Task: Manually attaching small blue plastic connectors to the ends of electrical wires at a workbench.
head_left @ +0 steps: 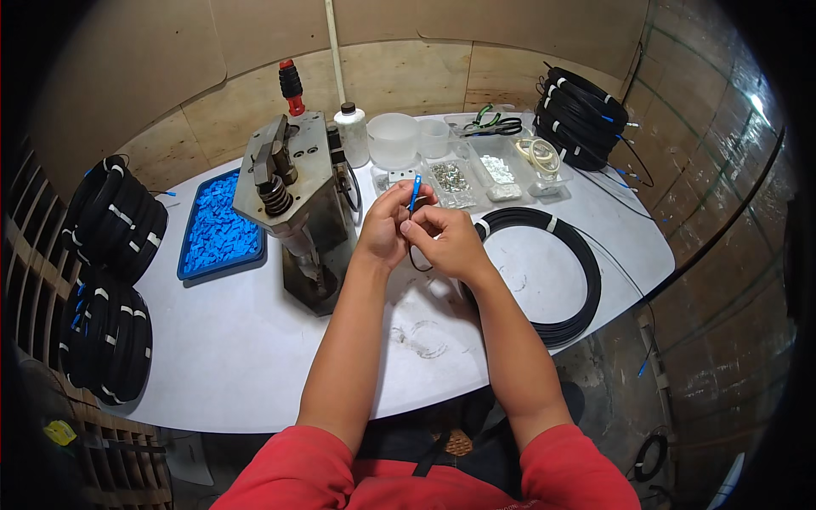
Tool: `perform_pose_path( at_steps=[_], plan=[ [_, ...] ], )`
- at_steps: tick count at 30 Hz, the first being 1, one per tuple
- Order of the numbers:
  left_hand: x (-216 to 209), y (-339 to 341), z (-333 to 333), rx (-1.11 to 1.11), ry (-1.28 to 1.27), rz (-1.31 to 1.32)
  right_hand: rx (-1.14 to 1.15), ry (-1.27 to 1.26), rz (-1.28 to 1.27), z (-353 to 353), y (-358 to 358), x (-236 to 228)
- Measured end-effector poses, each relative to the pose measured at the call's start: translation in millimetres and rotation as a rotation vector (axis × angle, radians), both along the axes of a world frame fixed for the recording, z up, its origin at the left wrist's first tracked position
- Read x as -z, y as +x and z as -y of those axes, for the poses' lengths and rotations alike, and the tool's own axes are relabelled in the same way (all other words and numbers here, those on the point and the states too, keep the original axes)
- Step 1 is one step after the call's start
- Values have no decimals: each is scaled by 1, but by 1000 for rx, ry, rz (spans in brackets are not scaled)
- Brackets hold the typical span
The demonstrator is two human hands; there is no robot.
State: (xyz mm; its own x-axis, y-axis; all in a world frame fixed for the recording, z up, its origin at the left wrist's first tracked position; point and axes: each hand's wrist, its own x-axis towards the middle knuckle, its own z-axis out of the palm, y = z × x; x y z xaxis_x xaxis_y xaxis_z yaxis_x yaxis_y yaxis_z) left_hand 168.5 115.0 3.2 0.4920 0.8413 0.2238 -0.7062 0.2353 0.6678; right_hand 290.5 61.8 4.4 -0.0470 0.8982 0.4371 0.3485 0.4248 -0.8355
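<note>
A slim blue fibre-optic connector (415, 195) points upward between my hands, over the middle of the table. My left hand (387, 225) is closed around it with the fingers curled. Just below, my right hand (448, 242) pinches at its lower end, where a thin black cable (418, 262) hangs down. The exact contact of the fingertips is partly hidden. To the right of my hands a large coil of black cable (586, 268) lies flat on the white table (255, 357).
Left of my hands stands a metal press (297, 178), beside a tray (184, 274) of blue plastic parts. Behind are a white bottle (351, 136), plastic tubs (393, 140), boxes of small parts (455, 183) and scissors (497, 127). Bundled cable coils (578, 119) sit at both sides.
</note>
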Motion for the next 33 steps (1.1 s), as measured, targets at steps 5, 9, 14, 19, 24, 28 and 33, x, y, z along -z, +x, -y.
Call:
perform_pose_path(
  at_steps=[5, 9, 14, 19, 24, 28, 33],
  plan=[
    [0, 1, 0, 2, 4, 7, 11, 26, -18, 0, 0, 0],
    [-1, 2, 1, -7, -12, 16, 8, 38, -30, -2, 0, 1],
    [-1, 1, 1, 5, -3, 22, 9, 41, -24, -1, 1, 0],
    [1, 0, -1, 25, 6, 27, 4, 13, -1, 1, -1, -4],
    [2, 0, -1, 34, 5, 26, 6, 23, -4, 1, 0, -3],
    [1, 1, 0, 21, 2, 22, 7, 25, -3, 0, 1, -1],
    [2, 0, -1, 26, 6, 17, 6, 16, -10, 2, -1, -4]
  ],
)
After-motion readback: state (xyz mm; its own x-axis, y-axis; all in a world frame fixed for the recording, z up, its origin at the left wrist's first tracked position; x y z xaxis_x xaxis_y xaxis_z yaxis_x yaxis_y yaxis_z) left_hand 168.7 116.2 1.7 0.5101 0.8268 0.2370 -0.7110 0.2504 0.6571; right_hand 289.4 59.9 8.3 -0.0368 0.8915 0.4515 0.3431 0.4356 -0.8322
